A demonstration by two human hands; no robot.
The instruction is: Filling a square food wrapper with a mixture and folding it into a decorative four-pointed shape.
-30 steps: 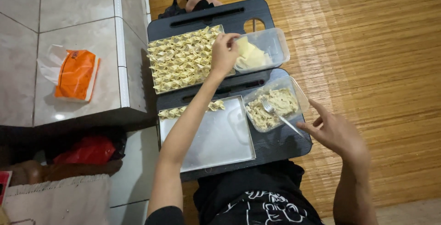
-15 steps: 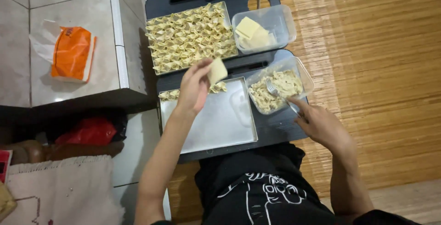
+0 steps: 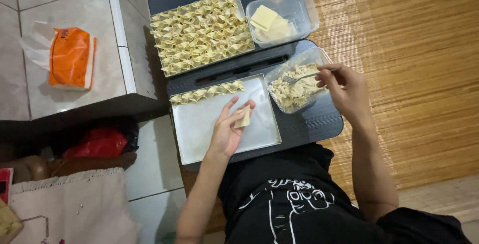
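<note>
- Right, the left hand (image 3: 227, 132) hovers over the near metal tray (image 3: 199, 134), palm up, fingers loosely curled around a single pale dumpling wrapper (image 3: 244, 117) that rests flat across the fingertips; nothing lies on it so far as the view shows.
- Over on the other side, the right hand (image 3: 347, 92) pinches the handle of a fork (image 3: 304, 77), fingers closed tight on it, the tines dipped into the minced filling (image 3: 294, 92) in a clear plastic tub (image 3: 319, 57).
- Judging by that pairing, the step in hand looks like loading a wrapper: filling is about to be scooped, the wrapper waits just beside the tub.
- Done so far: the far tray (image 3: 157, 17) is packed edge to edge with folded dumplings (image 3: 199, 29), with no bare metal showing between them.
- The near tray carries just one row of folded dumplings (image 3: 207, 92) along its far edge; the rest of its surface is bare.
- Left to go: a second clear tub (image 3: 307, 9) holds a stack of unused square wrappers (image 3: 267, 19), and the filling tub looks well stocked, so plenty of work seems to remain.
- Both trays and both tubs sit on two dark lap tables (image 3: 319, 119) set end to end over a woven bamboo mat (image 3: 409, 74).
- Off to the left, an orange plastic packet (image 3: 70, 57) lies on a tiled ledge (image 3: 30, 4), well apart from the work; a red bag (image 3: 97, 144) sits in shadow below it.
</note>
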